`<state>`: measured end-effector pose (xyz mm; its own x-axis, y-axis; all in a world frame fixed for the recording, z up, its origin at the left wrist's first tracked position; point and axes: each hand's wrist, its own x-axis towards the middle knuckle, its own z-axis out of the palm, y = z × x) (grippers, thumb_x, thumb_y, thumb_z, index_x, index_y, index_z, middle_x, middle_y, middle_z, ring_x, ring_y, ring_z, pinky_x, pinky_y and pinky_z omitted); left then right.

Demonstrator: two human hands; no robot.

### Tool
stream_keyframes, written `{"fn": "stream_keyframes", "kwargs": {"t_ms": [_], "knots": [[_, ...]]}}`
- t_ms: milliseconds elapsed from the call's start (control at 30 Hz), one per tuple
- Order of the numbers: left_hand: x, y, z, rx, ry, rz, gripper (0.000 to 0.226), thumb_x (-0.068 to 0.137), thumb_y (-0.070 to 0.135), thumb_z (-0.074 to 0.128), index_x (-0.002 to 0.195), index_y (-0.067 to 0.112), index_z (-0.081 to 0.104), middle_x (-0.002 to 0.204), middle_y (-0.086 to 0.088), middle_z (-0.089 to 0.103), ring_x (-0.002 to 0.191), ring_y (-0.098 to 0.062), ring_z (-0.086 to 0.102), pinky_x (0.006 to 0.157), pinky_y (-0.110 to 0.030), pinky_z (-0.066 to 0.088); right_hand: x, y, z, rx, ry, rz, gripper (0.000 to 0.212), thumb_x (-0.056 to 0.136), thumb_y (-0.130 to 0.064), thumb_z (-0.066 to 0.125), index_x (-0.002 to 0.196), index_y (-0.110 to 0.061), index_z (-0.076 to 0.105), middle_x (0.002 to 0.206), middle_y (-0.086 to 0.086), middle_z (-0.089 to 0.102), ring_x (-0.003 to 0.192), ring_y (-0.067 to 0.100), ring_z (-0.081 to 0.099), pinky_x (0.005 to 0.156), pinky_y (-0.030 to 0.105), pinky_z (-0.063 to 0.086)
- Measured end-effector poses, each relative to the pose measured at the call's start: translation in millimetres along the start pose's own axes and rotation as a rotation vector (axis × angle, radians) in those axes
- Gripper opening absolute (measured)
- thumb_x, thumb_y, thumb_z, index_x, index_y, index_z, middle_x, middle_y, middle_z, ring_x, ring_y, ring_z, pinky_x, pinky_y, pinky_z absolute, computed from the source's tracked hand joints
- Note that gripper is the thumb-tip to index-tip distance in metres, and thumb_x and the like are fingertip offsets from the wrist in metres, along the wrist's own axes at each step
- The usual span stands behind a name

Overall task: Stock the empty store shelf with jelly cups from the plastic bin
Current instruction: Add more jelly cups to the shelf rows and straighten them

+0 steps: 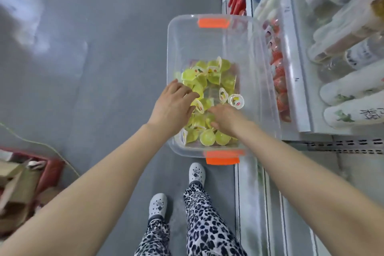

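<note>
You are reaching both hands into the clear plastic bin (pixel 259 81), which is standing on the floor (pixel 104 68) with its long side running away from you, parallel to the shelf (pixel 291 81) front.

The yellow-green jelly cups (pixel 207 137) are lying directly under and between your fingers. They are piled loosely and facing every way, some foil lid up and some dome up, so no single axis is guiding the grip.

Your left hand (pixel 172 106) is coming in over the bin's left wall, its fingers (pixel 188 92) bending down onto the heap. Your right hand (pixel 226 117) is pointing its fingers (pixel 214 110) leftward toward the left hand, with cups beneath the palm. Blur and the backs of the hands are hiding the fingertips, so whether either hand is already gripping cups cannot be told.

One cup lying lid-up (pixel 235 101) is sitting just beyond your right fingers, apart from the heap.

The shelf is lying off to the right of your right fingers, past the bin's right wall, so the right hand is the nearer one for carrying cups across. Which tier is the empty one is not showing here.
</note>
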<state>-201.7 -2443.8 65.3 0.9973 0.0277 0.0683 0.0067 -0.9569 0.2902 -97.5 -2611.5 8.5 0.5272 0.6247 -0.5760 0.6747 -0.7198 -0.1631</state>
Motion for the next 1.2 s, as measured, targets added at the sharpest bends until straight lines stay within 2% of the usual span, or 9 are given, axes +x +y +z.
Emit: {"fn": "stream_keyframes", "kwargs": {"t_ms": [100,233,367,467,633,767,867,1033,1200], "knots": [[0,-1,2,-0.002,0.006,-0.014,0.028,0.083,0.018,0.07,0.111,0.013,0.07,0.105,-0.007,0.068,0.105,-0.033,0.057,0.114,-0.043,0.029,21,1,10,-0.057,-0.045,0.025,0.042,0.096,-0.037,0.046,0.129,-0.013,0.056,0.136,0.016,0.042,0.127,0.034,0.038,0.104,0.045,0.038],[3,-2,2,0.011,-0.008,-0.029,0.028,0.084,0.019,0.067,0.111,0.015,0.07,0.107,-0.005,0.068,0.107,-0.031,0.055,0.115,-0.039,0.025,33,1,14,-0.105,-0.12,0.046,0.051,0.087,-0.049,0.059,0.126,-0.017,0.061,0.139,0.015,0.037,0.13,0.035,0.035,0.107,0.044,0.035],[3,-1,3,0.028,-0.006,-0.025,0.026,0.084,0.019,0.065,0.11,0.016,0.071,0.107,-0.004,0.067,0.107,-0.031,0.055,0.116,-0.039,0.024,33,3,10,-0.088,-0.09,0.048,0.042,0.083,-0.039,0.067,0.112,-0.01,0.065,0.13,0.012,0.043,0.124,0.032,0.038,0.099,0.042,0.043],[4,0,1,0.06,-0.01,-0.013,0.026,0.084,0.021,0.065,0.109,0.015,0.071,0.105,-0.005,0.068,0.105,-0.031,0.056,0.115,-0.039,0.025,27,10,-4,-0.044,-0.035,0.071,0.03,0.086,-0.03,0.06,0.109,-0.011,0.064,0.128,0.01,0.047,0.128,0.032,0.037,0.097,0.042,0.043],[6,4,-3,0.107,-0.049,-0.013,0.028,0.083,0.023,0.07,0.11,0.017,0.071,0.107,-0.003,0.068,0.106,-0.028,0.056,0.116,-0.04,0.024,15,20,-13,-0.171,-0.114,0.04,0.05,0.086,-0.039,0.069,0.128,-0.016,0.057,0.139,0.003,0.039,0.128,0.028,0.038,0.098,0.039,0.042],[6,3,-1,0.119,-0.059,-0.021,0.028,0.08,0.02,0.073,0.108,0.018,0.071,0.105,-0.003,0.069,0.105,-0.029,0.057,0.115,-0.042,0.027,21,18,1,-0.269,-0.176,-0.036,0.062,0.081,-0.055,0.067,0.13,-0.018,0.06,0.148,0.005,0.029,0.137,0.031,0.025,0.111,0.048,0.032],[6,2,1,0.117,-0.064,-0.034,0.027,0.081,0.019,0.071,0.108,0.018,0.071,0.106,-0.003,0.069,0.106,-0.029,0.056,0.116,-0.041,0.024,28,16,8,-0.308,-0.17,-0.072,0.069,0.08,-0.064,0.062,0.127,-0.014,0.062,0.146,0.006,0.033,0.138,0.031,0.022,0.113,0.049,0.026],[6,1,4,0.134,-0.05,-0.024,0.027,0.081,0.02,0.071,0.109,0.019,0.071,0.106,-0.002,0.068,0.107,-0.028,0.056,0.116,-0.038,0.022,28,15,4,-0.207,-0.144,-0.078,0.069,0.074,-0.053,0.072,0.128,-0.013,0.057,0.135,0.007,0.044,0.129,0.028,0.032,0.107,0.042,0.033],[11,6,6,0.304,-0.16,0.004,0.03,0.091,0.027,0.057,0.119,0.02,0.063,0.117,-0.002,0.062,0.112,-0.027,0.05,0.116,-0.038,0.017,6,17,-24,0.042,0.035,-0.005,0.067,0.074,-0.029,0.074,0.131,-0.016,0.04,0.115,0.01,0.061,0.104,0.031,0.057,0.076,0.036,0.046]]}}
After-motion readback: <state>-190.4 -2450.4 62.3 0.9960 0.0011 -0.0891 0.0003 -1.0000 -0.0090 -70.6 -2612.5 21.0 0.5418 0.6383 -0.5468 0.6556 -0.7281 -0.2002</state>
